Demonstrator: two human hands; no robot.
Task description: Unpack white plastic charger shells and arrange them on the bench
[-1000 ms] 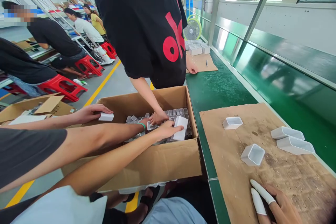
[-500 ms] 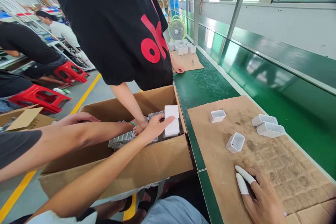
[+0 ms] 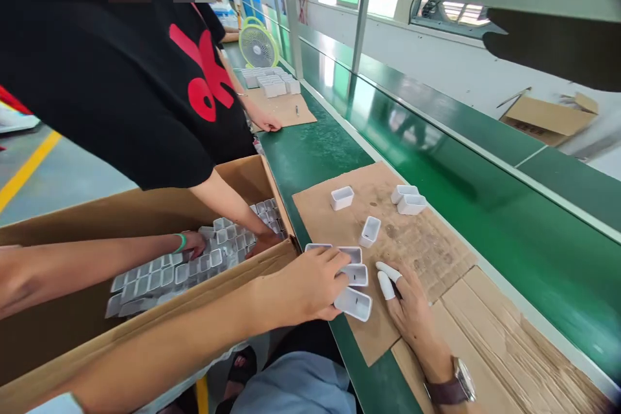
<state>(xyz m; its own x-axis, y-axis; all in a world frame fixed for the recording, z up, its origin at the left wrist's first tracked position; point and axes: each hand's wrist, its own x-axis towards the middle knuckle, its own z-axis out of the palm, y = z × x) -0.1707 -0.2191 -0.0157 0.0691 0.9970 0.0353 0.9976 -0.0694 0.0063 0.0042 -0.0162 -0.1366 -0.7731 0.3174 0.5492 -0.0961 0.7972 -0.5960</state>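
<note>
My left hand (image 3: 310, 284) is closed around several small white plastic boxes (image 3: 356, 304), their open ends facing up and toward me. It is at the near-left edge of a cardboard sheet (image 3: 334, 174) on the green bench; whether the boxes touch the sheet I cannot tell. My right hand (image 3: 412, 304), with white finger cots on two fingers and a watch on the wrist, rests on the cardboard with its fingers apart and nothing in them. Beyond it stand one loose white box (image 3: 370, 231), another box (image 3: 342, 198) and a pair of boxes (image 3: 411, 202) side by side.
On my left a large carton (image 3: 233, 272) holds many such boxes. A co-worker's arm (image 3: 237, 204) and another person's hand (image 3: 194, 242) with a green wristband reach into it. Farther along the bench are stacked white boxes (image 3: 272, 85) and a fan (image 3: 259, 45).
My left hand has moved right, from over the carton to the bench, carrying the white boxes. The camera view has turned right. My right hand remains on the cardboard.
</note>
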